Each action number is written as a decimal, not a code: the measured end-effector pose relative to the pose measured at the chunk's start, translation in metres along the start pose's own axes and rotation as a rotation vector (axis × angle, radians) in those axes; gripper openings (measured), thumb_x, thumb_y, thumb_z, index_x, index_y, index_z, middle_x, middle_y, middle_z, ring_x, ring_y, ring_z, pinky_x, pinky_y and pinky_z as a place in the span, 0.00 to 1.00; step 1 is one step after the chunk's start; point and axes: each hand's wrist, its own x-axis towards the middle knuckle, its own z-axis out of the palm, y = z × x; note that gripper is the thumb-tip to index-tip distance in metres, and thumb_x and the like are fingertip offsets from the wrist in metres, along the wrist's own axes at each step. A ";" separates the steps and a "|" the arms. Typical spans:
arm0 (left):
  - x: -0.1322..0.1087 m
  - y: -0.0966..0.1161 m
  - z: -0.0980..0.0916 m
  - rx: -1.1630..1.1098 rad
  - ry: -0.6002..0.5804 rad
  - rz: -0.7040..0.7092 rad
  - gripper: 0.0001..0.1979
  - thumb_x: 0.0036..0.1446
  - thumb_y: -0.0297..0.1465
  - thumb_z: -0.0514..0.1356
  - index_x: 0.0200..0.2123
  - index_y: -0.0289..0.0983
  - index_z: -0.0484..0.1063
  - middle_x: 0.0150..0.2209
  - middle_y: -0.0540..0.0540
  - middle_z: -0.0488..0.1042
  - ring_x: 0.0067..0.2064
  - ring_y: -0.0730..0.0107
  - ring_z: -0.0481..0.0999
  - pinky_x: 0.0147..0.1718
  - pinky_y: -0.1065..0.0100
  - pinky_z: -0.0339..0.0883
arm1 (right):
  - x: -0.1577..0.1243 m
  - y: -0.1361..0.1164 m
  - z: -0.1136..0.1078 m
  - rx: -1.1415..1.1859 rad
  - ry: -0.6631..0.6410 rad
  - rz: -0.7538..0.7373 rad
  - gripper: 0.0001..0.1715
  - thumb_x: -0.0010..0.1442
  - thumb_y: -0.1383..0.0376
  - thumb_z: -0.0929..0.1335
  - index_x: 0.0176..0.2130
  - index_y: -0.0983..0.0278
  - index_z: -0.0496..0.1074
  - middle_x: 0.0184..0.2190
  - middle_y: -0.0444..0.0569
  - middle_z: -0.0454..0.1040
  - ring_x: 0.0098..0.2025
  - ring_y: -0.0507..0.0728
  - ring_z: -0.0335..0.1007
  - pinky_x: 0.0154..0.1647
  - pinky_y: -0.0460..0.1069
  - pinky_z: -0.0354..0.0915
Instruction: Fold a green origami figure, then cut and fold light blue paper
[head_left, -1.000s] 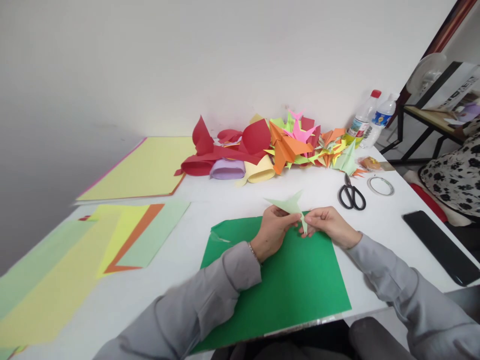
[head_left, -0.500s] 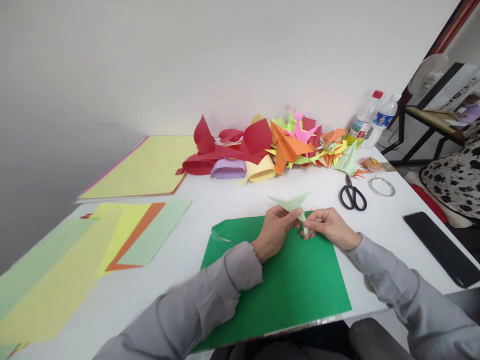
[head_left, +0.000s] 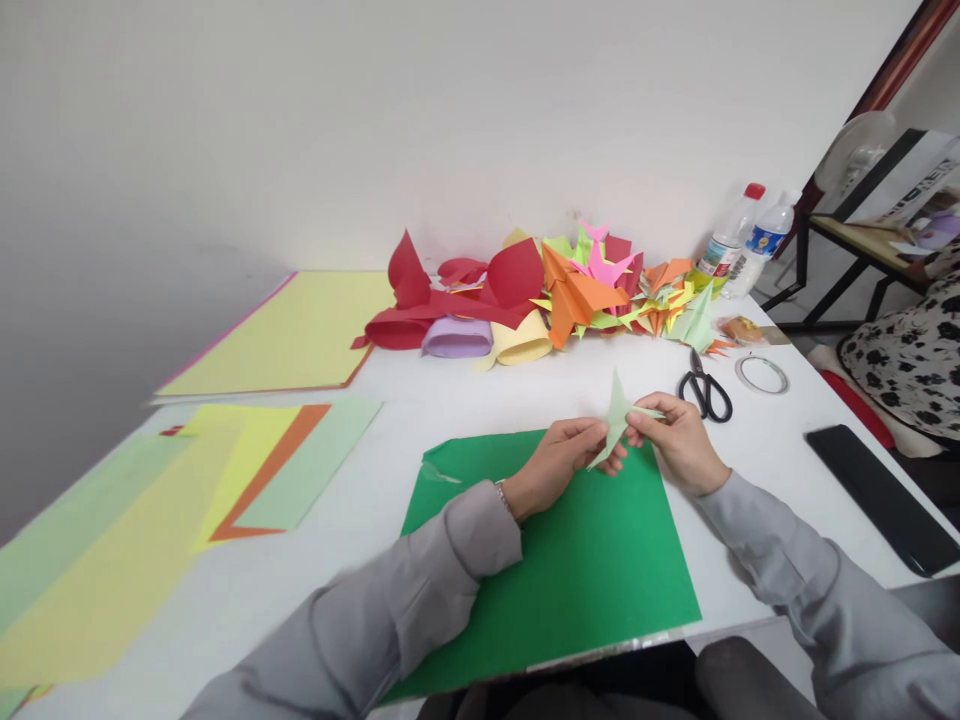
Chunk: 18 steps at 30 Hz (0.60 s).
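A pale green folded paper bird (head_left: 617, 412) is held up between both hands, above the far edge of a dark green sheet (head_left: 570, 580). My left hand (head_left: 559, 462) pinches it from the left, with the thumb on its body. From the right, my right hand (head_left: 679, 440) grips it near its narrow tail, fingers closed together. One pointed wing rises upward and the other slants down towards my left fingers. Part of the body is covered by the fingertips.
Black-handled scissors (head_left: 705, 392), a tape roll (head_left: 762, 375) and a black phone-like slab (head_left: 881, 500) lie right. Behind are folded papers (head_left: 581, 290) and two bottles (head_left: 763, 240). Coloured sheets (head_left: 330, 460) spread left. A person in a patterned garment (head_left: 904, 345) sits far right.
The paper bird has turned from wings spread sideways to wings running up and down, its tail now pointing right. My right hand has risen and shifted right with the tail.
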 end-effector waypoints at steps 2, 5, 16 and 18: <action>0.000 0.000 -0.002 -0.041 -0.045 -0.038 0.20 0.52 0.46 0.63 0.26 0.32 0.75 0.27 0.44 0.76 0.27 0.68 0.74 0.31 0.65 0.68 | 0.001 0.000 -0.001 0.037 0.005 -0.006 0.15 0.47 0.57 0.77 0.29 0.64 0.74 0.20 0.43 0.76 0.21 0.50 0.69 0.25 0.45 0.64; 0.000 0.001 -0.003 -0.038 -0.038 -0.070 0.19 0.52 0.44 0.65 0.27 0.31 0.75 0.27 0.43 0.76 0.27 0.69 0.74 0.31 0.66 0.68 | 0.002 -0.001 -0.002 0.059 0.006 0.002 0.15 0.46 0.57 0.77 0.28 0.63 0.75 0.20 0.43 0.75 0.22 0.50 0.69 0.25 0.45 0.64; -0.001 -0.002 -0.002 0.092 0.014 -0.072 0.20 0.50 0.46 0.65 0.25 0.32 0.75 0.24 0.47 0.75 0.24 0.73 0.72 0.28 0.69 0.68 | 0.003 -0.003 -0.003 -0.019 -0.073 0.003 0.16 0.44 0.58 0.78 0.32 0.64 0.77 0.25 0.43 0.76 0.24 0.50 0.68 0.28 0.46 0.64; -0.001 -0.003 -0.002 0.142 0.018 -0.073 0.21 0.50 0.47 0.64 0.24 0.32 0.75 0.22 0.47 0.74 0.23 0.72 0.72 0.28 0.68 0.68 | 0.003 -0.003 -0.004 -0.045 -0.116 0.012 0.14 0.46 0.57 0.77 0.29 0.65 0.77 0.25 0.44 0.76 0.26 0.52 0.69 0.30 0.48 0.65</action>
